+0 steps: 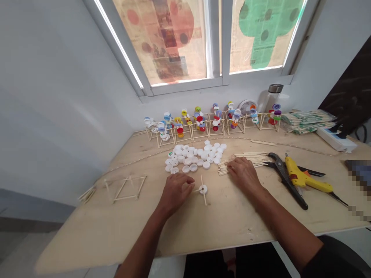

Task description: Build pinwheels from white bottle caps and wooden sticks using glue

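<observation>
A white bottle cap (pixel 205 188) lies on the table with thin wooden sticks (pixel 205 199) fixed to it, pointing up, down and left. Just left of it is my left hand (pixel 176 191), its thumb and index finger curved and a little apart, near the end of the leftward stick. My right hand (pixel 243 173) rests over a loose pile of wooden sticks (pixel 256 157), fingers bent down and close together on them; its fingertips are partly hidden. Behind and between my hands spreads a cluster of white bottle caps (pixel 194 160).
On the right lie black-handled pliers (pixel 286 181) and a yellow glue gun (pixel 307 179). A stick frame (pixel 130 189) stands left. Finished stick-and-cap wheels (pixel 199 123) line the back, near a small fan (pixel 248 108), bagged sticks (pixel 308 120) and a power strip (pixel 336 139).
</observation>
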`<state>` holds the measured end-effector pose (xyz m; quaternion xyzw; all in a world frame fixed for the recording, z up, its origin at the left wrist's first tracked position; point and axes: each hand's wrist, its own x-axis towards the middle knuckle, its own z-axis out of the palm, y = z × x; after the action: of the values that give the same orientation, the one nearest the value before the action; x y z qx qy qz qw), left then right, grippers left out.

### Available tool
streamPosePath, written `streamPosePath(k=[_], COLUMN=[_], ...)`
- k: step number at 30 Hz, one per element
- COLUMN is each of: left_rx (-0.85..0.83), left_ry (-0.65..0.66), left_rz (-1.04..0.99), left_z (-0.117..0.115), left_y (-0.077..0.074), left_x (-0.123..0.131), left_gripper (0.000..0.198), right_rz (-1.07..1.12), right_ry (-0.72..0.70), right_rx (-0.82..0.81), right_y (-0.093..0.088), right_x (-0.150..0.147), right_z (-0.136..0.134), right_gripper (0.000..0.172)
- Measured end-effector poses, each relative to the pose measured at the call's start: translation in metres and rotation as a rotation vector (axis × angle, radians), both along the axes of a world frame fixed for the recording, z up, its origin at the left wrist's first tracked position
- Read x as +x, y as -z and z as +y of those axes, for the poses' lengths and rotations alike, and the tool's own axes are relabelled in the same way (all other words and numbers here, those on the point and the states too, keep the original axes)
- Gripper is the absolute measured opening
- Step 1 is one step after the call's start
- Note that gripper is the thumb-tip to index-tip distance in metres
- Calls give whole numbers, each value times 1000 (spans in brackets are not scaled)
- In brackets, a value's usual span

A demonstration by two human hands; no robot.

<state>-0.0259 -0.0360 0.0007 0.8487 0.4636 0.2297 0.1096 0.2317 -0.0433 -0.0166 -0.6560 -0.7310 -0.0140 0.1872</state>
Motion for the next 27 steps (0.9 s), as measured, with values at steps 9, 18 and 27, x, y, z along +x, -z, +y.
streamPosePath(k=[9,18,27], left_rx=[-111,-65,-132], left_ry=[50,40,46], left_rz=[87,49,-37], left_z=[-6,9,15], left_y=[13,15,22], left_x=[2,26,27], left_gripper=[10,8,8], right_rz=[1,8,102], right_ry=[12,20,-51], right_rx=[-20,-20,65], right_y=[4,4,2], right_x=[-1,-2,-3], right_z=[2,4,2], right_gripper=[17,13,10])
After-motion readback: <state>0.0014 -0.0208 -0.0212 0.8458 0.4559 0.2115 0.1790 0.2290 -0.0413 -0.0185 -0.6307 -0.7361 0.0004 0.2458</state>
